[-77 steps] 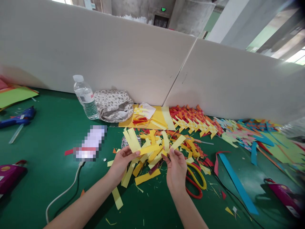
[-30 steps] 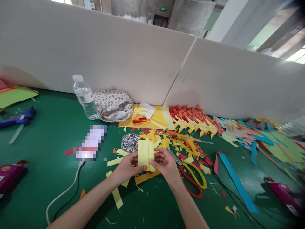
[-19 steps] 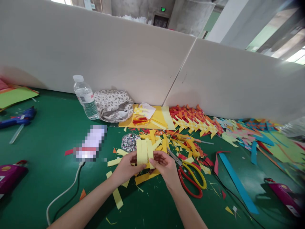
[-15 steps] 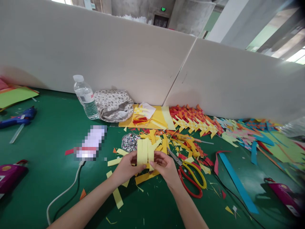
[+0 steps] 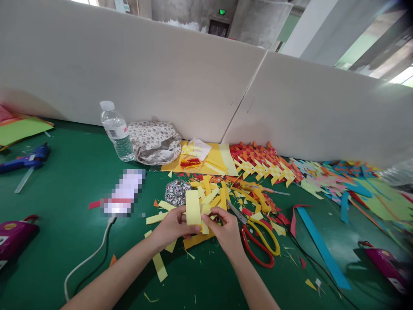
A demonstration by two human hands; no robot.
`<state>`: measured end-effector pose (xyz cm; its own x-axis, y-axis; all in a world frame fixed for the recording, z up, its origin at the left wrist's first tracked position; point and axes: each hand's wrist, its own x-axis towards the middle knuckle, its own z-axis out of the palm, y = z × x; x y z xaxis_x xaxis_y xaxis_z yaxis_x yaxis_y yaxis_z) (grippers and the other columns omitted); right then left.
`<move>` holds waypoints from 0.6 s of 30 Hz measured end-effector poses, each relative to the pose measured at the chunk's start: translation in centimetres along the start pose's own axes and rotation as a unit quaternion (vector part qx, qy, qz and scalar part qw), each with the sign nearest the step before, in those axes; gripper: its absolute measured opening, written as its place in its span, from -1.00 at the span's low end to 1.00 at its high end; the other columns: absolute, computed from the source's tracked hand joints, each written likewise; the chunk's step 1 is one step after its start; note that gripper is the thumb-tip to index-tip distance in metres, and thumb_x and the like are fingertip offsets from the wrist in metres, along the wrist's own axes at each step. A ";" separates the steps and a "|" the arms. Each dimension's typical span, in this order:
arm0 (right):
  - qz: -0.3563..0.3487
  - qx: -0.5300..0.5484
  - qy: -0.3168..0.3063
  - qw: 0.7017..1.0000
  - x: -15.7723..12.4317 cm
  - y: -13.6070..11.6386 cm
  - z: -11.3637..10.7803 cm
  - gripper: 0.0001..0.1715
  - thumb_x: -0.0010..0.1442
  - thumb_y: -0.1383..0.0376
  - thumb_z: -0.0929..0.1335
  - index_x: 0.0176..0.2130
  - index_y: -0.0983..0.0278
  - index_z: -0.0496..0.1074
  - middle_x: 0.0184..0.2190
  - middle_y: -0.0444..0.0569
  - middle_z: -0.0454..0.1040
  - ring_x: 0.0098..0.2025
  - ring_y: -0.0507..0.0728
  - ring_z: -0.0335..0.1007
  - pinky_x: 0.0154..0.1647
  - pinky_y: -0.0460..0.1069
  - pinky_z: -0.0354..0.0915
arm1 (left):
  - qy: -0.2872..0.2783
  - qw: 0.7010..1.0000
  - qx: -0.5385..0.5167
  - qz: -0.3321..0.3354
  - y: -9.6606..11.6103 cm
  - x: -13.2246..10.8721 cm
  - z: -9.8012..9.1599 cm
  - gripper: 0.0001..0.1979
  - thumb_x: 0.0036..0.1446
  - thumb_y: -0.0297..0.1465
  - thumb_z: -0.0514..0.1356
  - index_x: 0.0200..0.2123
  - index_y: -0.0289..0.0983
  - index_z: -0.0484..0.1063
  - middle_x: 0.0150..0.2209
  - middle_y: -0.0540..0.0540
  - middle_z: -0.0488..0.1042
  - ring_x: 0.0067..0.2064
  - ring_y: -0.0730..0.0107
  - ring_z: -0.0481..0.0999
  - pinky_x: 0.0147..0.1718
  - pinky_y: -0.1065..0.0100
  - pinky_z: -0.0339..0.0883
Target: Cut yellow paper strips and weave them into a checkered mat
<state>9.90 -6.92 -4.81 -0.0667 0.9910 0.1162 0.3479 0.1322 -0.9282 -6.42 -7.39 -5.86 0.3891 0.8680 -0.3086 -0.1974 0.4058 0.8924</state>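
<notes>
Pale yellow paper strips (image 5: 193, 209) are held up between my two hands, above a heap of cut yellow paper (image 5: 209, 189). My left hand (image 5: 176, 224) is closed on them, its thumb across the lower front. My right hand (image 5: 222, 221) pinches the strips' right side with thumb and forefinger. Just right of that hand lie scissors (image 5: 258, 239) with one red and one yellow handle, blades toward the heap. A clear container of googly eyes (image 5: 177, 192) is behind my left hand. How the strips join at the back is hidden.
A water bottle (image 5: 118, 133) and a patterned cloth bundle (image 5: 155, 142) stand by the white partition (image 5: 161, 77). Woven paper fish (image 5: 264, 163) are piled at the back. A phone (image 5: 124, 191) with a cable lies left; glue guns (image 5: 29, 159) and a blue strip (image 5: 322, 245) are around.
The fan of strips has narrowed: one broad strip now faces me, and the narrower pieces beside it sit lower. My right fingers have shifted slightly inward onto them.
</notes>
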 end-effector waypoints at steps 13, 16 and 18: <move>-0.325 -0.104 0.118 0.933 -1.7 -0.1 0.9 -0.86 0.05 0.44 0.33 -0.33 0.23 0.36 -0.46 -0.06 0.36 -0.39 0.08 0.31 -0.41 -0.01 0.29 | 0.099 0.956 -0.276 0.016 -0.1 0.3 -0.3 -0.74 -0.12 -0.53 0.30 -0.28 -0.26 0.43 -0.25 -0.06 0.52 -0.28 0.41 0.50 -0.25 0.40 0.41; -0.347 -0.168 -0.031 0.922 -2.0 -0.1 1.9 -0.88 0.09 0.43 0.31 -0.30 0.25 0.36 -0.42 -0.04 0.41 -0.36 0.08 0.30 -0.37 -0.01 0.28 | 0.078 0.928 -0.363 0.019 -0.1 0.3 -0.4 -0.75 -0.07 -0.57 0.25 -0.27 -0.22 0.42 -0.33 0.01 0.52 -0.26 0.44 0.50 -0.18 0.37 0.37; -0.334 -0.203 -0.092 0.916 -2.0 -0.1 2.6 -0.89 0.14 0.43 0.27 -0.29 0.27 0.35 -0.38 -0.02 0.43 -0.33 0.09 0.29 -0.32 0.00 0.27 | 0.067 0.916 -0.395 0.018 0.0 0.2 -0.4 -0.76 -0.04 -0.57 0.23 -0.26 -0.21 0.42 -0.35 0.01 0.52 -0.24 0.42 0.50 -0.16 0.35 0.35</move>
<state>7.62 -9.01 -5.89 -0.5351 0.6711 0.5132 0.4883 0.7414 -0.4603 -6.66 -7.08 -6.05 0.2666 0.8907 -0.3683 -0.8179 0.4112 0.4024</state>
